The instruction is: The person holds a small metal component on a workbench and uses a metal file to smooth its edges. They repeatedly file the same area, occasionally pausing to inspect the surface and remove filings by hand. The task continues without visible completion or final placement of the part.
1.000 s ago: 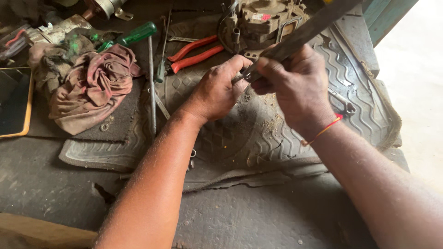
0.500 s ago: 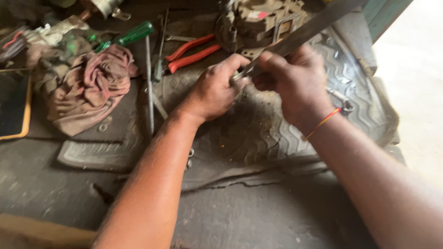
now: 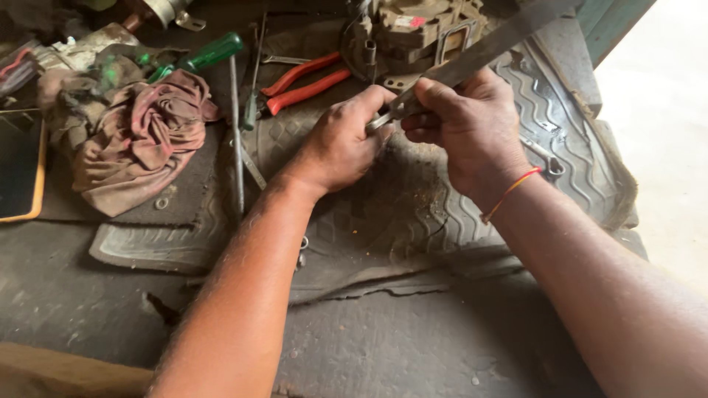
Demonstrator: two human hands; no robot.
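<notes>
My left hand and my right hand meet over a black ribbed rubber mat. My right hand grips the lower end of a long flat metal bar that slants up to the right. My left hand's fingertips pinch a small metal part at the bar's lower tip. An orange thread is tied around my right wrist. Just behind the hands sits a greasy metal engine part.
Red-handled pliers lie left of the hands, beside a green-handled screwdriver and thin metal rods. A dirty reddish rag lies at left. A wrench rests on the mat at right. Pale floor is at far right.
The view has shifted slightly. Both hands stay together on the bar and small part, with only small finger movements.
</notes>
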